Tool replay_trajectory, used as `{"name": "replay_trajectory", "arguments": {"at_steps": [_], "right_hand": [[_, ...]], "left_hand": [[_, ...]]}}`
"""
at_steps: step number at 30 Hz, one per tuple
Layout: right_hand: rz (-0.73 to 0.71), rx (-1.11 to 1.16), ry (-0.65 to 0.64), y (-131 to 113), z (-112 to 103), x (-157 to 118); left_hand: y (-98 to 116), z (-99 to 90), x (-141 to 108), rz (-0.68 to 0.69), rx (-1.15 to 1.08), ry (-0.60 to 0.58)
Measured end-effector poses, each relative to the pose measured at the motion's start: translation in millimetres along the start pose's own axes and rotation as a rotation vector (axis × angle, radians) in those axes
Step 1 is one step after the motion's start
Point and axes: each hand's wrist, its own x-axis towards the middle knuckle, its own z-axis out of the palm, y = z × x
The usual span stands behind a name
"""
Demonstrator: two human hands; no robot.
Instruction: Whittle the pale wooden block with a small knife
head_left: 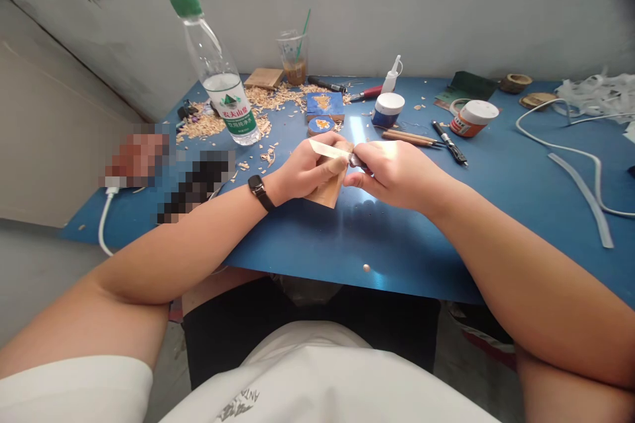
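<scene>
My left hand (310, 165) grips a small flat wooden board (327, 193) held up over the table's near half. In my right hand (397, 168) is a knife (325, 149), its dark handle mostly covered by my fingers. The bright blade points left and lies across the upper part of the board. My left thumb rests at the blade, close to the handle; whether it presses on it I cannot tell. Just beyond my hands are a round blue piece (321, 125) and a square blue block (325, 104), both with orange-and-white patterns.
A water bottle (225, 92) stands left among wood shavings (203, 127). Behind are a drink cup (294, 59) and a glue bottle (391, 78). Paint jars (388, 109), wooden-handled tools (409, 138) and a pen (449, 143) lie right; a white cable (590, 152) runs along the far right.
</scene>
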Motion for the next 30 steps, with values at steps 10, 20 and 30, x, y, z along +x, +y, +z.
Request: {"name": "replay_trajectory", "arguments": {"at_steps": [10, 20, 30], "right_hand": [[-0.069, 0.099, 0.055, 8, 6, -1], [-0.038, 0.062, 0.093, 0, 5, 0], [-0.008, -0.050, 0.008, 0, 1, 3]], "left_hand": [[10, 4.1, -3, 0.015, -0.072, 0.020], [13, 4.4, -1, -0.016, -0.075, 0.022], [18, 8.9, 0, -0.071, -0.077, 0.073]]}}
